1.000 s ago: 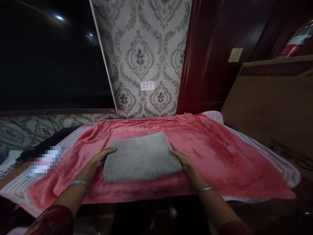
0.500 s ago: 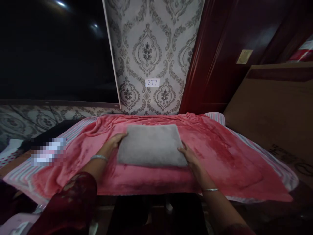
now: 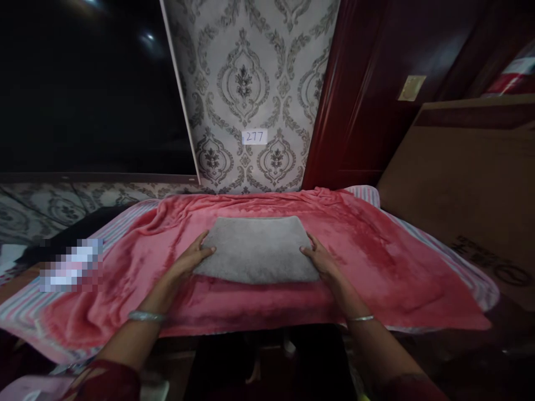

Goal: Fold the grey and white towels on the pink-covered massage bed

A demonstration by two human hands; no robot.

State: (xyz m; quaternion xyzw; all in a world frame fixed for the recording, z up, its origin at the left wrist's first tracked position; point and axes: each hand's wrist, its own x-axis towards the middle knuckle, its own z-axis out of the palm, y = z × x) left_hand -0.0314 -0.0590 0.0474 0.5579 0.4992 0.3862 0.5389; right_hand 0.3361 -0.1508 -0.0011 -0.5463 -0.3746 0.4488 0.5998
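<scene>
A grey towel, folded into a flat rectangle, is in front of me over a pink plush blanket. My left hand grips its left edge, with the thumb on top and the fingers along the side. On the opposite edge my right hand holds it the same way, thumb over the upper face. Parts of the fingers are hidden at the towel's sides. Whether the towel rests fully on the blanket or is slightly raised, I cannot tell.
Beneath the blanket a striped cloth shows at the sides. A large cardboard box stands at the right, and a dark television screen at the left. A blurred-out item lies on the left end. Behind is a patterned wall.
My left hand has moved nearer along the towel's left edge, and its thumb now lies on top. My right hand keeps its hold. The view has shifted slightly.
</scene>
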